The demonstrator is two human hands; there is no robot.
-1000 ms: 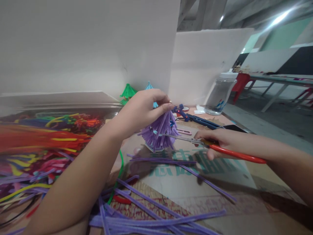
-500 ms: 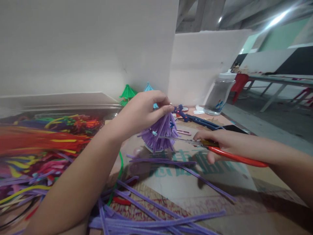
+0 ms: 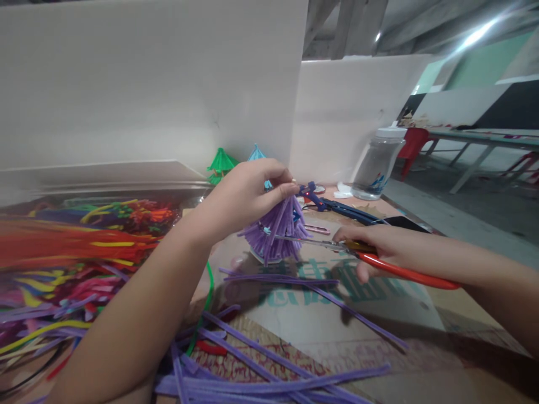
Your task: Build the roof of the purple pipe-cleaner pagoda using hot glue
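Note:
My left hand (image 3: 267, 185) pinches the top of a purple pipe-cleaner tree (image 3: 278, 227), a cone of layered fuzzy strips. In my right hand (image 3: 357, 244) are scissors (image 3: 404, 271) with red handles. Their blades reach left across the lower strips of the tree; whether they are cutting a strip I cannot tell. Loose purple pipe cleaners (image 3: 278, 279) lie just below the tree, and a thicker bunch (image 3: 252, 386) is nearer to me. Behind my left hand stand a green tree (image 3: 220, 160) and a light blue tree (image 3: 256, 152), the blue one partly hidden.
A glue gun (image 3: 314, 193) and a clear water bottle (image 3: 377, 163) are at the back right. Many coloured pipe cleaners (image 3: 76, 241) pile up on the left. White panels (image 3: 147, 84) rise behind. Further off are a table (image 3: 484, 136) and a red chair (image 3: 412, 148).
Almost nothing differs. The whole view has shifted down very slightly, while both hands, the scissors and the purple tree keep the same places relative to each other.

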